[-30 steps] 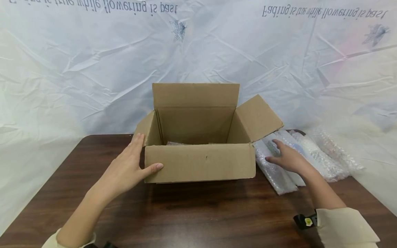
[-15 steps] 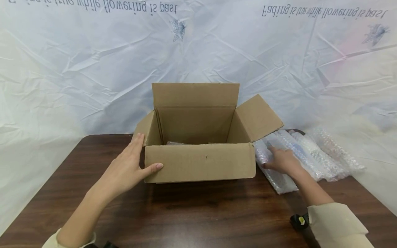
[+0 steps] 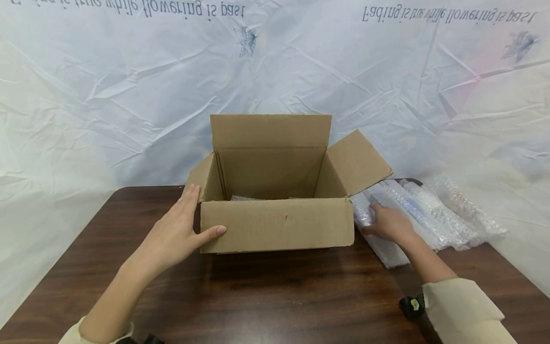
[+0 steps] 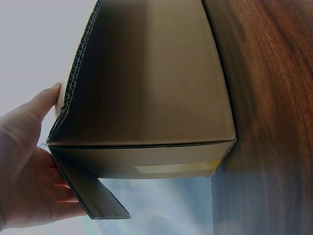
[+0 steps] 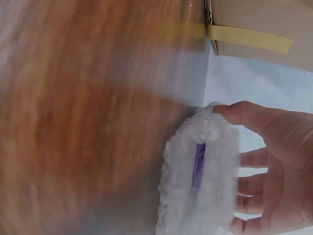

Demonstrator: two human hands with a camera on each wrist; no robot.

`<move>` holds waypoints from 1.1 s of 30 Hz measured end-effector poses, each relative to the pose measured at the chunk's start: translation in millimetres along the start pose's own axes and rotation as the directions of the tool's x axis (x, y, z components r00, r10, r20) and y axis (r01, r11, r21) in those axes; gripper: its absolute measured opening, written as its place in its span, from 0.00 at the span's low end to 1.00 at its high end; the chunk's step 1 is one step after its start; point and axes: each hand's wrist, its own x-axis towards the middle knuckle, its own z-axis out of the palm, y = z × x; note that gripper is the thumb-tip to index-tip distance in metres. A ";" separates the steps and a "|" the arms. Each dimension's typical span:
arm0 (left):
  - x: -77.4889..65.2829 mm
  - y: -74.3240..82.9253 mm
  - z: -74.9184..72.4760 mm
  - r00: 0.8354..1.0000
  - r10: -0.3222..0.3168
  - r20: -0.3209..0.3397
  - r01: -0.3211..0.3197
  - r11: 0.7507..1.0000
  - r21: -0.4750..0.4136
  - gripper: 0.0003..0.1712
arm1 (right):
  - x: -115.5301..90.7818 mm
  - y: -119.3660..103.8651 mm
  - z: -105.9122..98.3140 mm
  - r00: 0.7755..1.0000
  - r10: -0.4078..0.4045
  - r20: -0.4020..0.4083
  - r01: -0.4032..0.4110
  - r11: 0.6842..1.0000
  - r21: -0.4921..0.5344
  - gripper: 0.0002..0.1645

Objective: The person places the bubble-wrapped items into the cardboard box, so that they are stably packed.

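An open cardboard box (image 3: 277,224) stands in the middle of the table with its flaps spread. My left hand (image 3: 172,234) rests on its near left corner. The thumb lies on the front flap and the straight fingers lie along the left side flap (image 4: 90,188). At the right of the box, my right hand (image 3: 391,224) grips a bubble-wrapped package (image 5: 195,176) between thumb and fingers. Something purple shows through its wrap; what it is I cannot tell. Only a sliver of clear wrap (image 3: 242,198) shows inside the box; the rest of the bottom is hidden.
Several more bubble-wrapped packages (image 3: 451,215) lie side by side on the right of the dark wooden table (image 3: 266,296). The box's right flap (image 3: 360,162) leans out over that side. A white printed sheet (image 3: 275,71) hangs behind the table.
My right hand has come down and slightly left onto the wrapped packages and now grips one. My left hand and the box have stayed put.
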 end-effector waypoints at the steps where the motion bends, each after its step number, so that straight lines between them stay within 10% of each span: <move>1: 0.0 0.0 0.2 1.000 0.000 0.000 0.000 1.000 0.001 0.63 | -0.2 0.3 0.0 1.000 0.002 -0.002 -0.002 1.000 0.014 0.51; 33: -0.5 0.1 0.7 1.000 0.002 -0.008 -0.002 1.000 -0.003 0.64 | -43.8 8.2 -63.9 0.966 0.019 -0.260 0.042 0.973 0.226 0.46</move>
